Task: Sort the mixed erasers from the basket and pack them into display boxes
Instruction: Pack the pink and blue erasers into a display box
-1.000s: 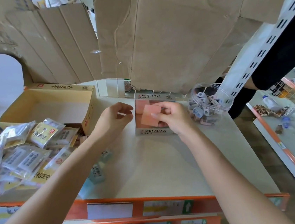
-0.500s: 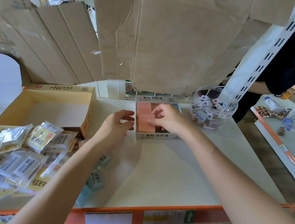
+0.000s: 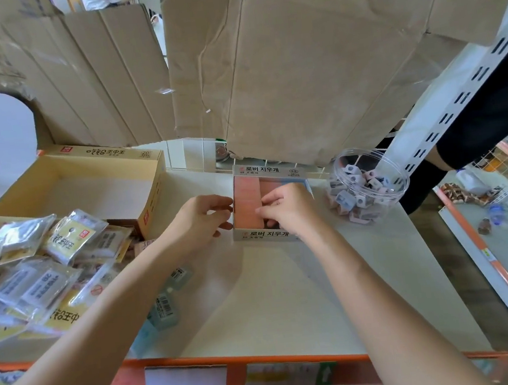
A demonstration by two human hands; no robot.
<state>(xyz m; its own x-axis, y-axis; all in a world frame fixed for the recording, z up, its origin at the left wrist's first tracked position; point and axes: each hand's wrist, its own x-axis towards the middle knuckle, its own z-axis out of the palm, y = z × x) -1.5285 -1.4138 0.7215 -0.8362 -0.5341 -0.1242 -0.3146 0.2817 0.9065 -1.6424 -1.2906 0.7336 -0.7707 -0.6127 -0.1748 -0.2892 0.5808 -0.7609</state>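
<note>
Pink erasers (image 3: pixel 247 199) in display box (image 3: pixel 265 237), right hand (image 3: pixel 289 207) pinching one, left hand (image 3: pixel 199 220) gripping box's left wall

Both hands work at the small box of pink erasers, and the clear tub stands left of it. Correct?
No: the head view shows the clear tub standing right of the box, not left. The left hand and right hand do work at that box of pink erasers.

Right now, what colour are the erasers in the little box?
Salmon pink. The head view shows the erasers best, stacked in the box.
</note>
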